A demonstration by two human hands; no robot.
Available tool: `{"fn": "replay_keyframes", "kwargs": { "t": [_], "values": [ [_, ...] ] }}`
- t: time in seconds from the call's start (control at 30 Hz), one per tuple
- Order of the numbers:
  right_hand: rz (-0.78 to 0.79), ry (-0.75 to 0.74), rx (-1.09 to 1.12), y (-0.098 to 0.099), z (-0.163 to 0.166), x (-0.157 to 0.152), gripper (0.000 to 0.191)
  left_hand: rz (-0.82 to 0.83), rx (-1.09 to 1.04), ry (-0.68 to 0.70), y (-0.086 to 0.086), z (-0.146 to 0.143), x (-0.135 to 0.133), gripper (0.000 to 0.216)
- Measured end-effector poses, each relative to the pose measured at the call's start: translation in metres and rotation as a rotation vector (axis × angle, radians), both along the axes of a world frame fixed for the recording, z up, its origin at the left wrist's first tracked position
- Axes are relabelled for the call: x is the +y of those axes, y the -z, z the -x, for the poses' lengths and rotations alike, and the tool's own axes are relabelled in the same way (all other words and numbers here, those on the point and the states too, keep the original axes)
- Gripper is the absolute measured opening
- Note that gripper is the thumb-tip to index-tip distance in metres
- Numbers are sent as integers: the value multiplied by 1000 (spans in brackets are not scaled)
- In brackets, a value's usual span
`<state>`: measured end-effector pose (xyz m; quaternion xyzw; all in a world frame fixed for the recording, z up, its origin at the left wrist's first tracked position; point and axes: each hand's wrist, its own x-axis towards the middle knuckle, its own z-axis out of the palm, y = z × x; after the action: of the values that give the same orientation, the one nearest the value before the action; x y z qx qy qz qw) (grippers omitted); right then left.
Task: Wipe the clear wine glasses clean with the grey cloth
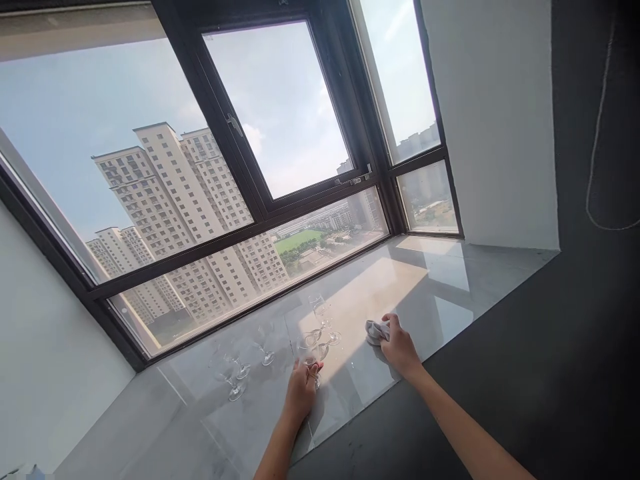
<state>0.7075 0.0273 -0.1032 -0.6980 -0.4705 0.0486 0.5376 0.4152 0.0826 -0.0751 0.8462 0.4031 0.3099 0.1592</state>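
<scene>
My left hand [301,390] is closed around the lower part of a clear stemmed glass [308,347], which stands upright at the front part of the windowsill. To its right, my right hand [401,352] grips a bunched grey-white cloth [376,332] low over the sill, apart from the glass. Whether the cloth touches the surface I cannot tell. Just behind the held glass is another clear stemmed glass [324,317], partly overlapped by it. On the left, several stemmed glasses [237,388] stand close together, their outlines faint against the shiny stone.
The broad polished windowsill [360,387] carries a bright patch of sunlight and ends at a front edge below my hands. Dark-framed windows [280,107] rise behind it. A white wall [495,127] borders the right side, and a cord [595,153] hangs at far right.
</scene>
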Motion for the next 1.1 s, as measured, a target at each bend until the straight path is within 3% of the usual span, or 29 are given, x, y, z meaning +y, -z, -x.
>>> {"fn": "replay_keyframes", "kwargs": {
  "t": [0.13,0.47,0.83,1.1],
  "values": [
    [-4,-13,-5,-1,-1,-1,34,54,150,30,-5,-18,-4,38],
    [-22,-8,-22,-4,-3,-2,30,-69,415,-64,0,-62,13,44],
    [-16,-9,-15,-6,0,-4,30,95,422,-161,-3,-92,32,49],
    [-16,-16,8,-5,-2,-4,31,28,338,-150,0,-87,29,47]
  ]
}}
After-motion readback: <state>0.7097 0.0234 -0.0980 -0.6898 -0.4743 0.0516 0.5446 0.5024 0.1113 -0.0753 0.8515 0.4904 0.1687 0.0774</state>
